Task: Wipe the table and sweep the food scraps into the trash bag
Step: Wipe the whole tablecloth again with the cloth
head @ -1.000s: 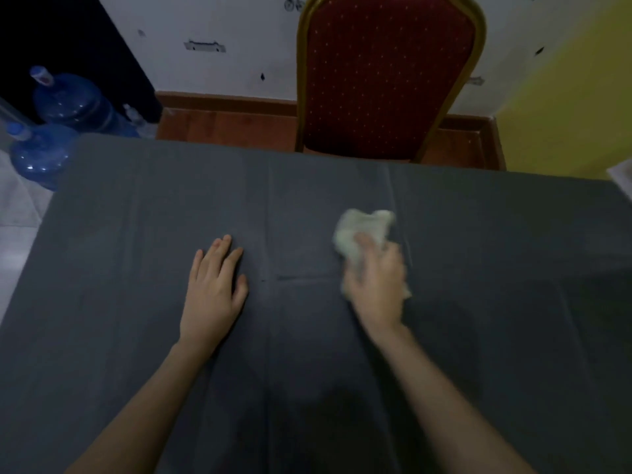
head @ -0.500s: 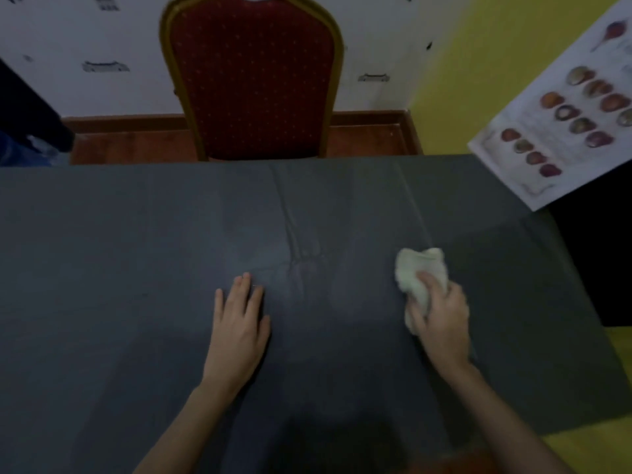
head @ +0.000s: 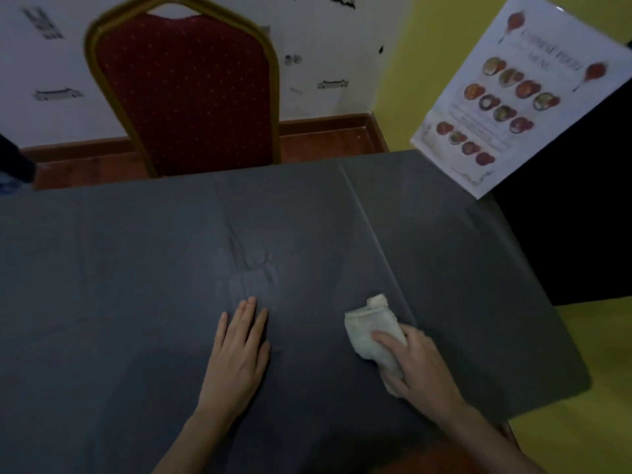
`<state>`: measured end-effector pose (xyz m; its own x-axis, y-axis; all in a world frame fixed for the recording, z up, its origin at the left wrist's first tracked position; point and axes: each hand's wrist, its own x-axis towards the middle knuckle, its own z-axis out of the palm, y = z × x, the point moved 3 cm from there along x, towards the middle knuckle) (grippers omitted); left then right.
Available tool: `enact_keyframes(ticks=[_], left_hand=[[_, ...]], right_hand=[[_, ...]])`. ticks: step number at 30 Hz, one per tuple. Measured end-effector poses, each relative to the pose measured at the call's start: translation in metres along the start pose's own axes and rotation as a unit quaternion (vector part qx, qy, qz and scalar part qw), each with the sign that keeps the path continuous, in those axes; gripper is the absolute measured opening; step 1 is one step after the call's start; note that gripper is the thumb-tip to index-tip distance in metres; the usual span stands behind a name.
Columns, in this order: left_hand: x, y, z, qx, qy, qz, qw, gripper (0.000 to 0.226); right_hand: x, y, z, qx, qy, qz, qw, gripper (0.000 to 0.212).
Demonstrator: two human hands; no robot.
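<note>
A dark grey cloth covers the table point(head: 136, 285), creased near its middle. My right hand point(head: 420, 367) presses a crumpled white rag point(head: 371, 328) onto the cloth, right of centre, fingers closed over the rag's near end. My left hand point(head: 239, 350) lies flat on the cloth with its fingers together, palm down, holding nothing. I see no food scraps and no trash bag in this view.
A red padded chair point(head: 191, 90) with a gold frame stands at the table's far edge. A white menu sheet point(head: 513, 97) with food pictures hangs at the right. The table's right edge point(head: 547, 302) drops to a yellow floor and a black area.
My right hand has slid the rag from the table's middle toward the right side. The view has swung to the right, bringing the menu sheet in. My left hand stays flat.
</note>
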<state>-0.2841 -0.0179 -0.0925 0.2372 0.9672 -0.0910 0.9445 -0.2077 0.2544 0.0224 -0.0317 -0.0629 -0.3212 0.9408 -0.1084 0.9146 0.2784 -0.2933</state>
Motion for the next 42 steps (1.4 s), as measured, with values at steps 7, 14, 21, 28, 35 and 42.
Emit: enact_keyframes(ticks=[7, 14, 21, 28, 35, 42], left_hand=[[-0.019, -0.080, -0.021, 0.030, 0.014, -0.162, 0.986, 0.060], [-0.057, -0.140, -0.037, 0.000, 0.015, -0.148, 0.989, 0.060], [-0.062, -0.145, -0.035, -0.049, 0.028, -0.134, 0.989, 0.056], [-0.065, -0.148, -0.034, -0.063, 0.048, -0.121, 0.989, 0.053], [-0.067, -0.150, -0.032, -0.044, 0.053, -0.108, 0.992, 0.053], [-0.080, -0.147, -0.034, -0.020, 0.053, -0.108, 0.993, 0.051]], right_hand=[[0.088, 0.055, -0.036, -0.047, 0.091, 0.164, 0.981, 0.042], [0.207, -0.013, -0.022, -0.002, 0.180, 0.286, 0.941, 0.044], [0.221, -0.132, 0.019, 0.020, 0.142, 0.121, 0.982, 0.045], [0.123, -0.190, 0.036, 0.009, -0.017, -0.163, 0.986, 0.060], [0.084, -0.109, -0.002, -0.075, -0.091, -0.153, 0.981, 0.055], [0.156, -0.130, 0.018, -0.023, 0.102, 0.129, 0.986, 0.045]])
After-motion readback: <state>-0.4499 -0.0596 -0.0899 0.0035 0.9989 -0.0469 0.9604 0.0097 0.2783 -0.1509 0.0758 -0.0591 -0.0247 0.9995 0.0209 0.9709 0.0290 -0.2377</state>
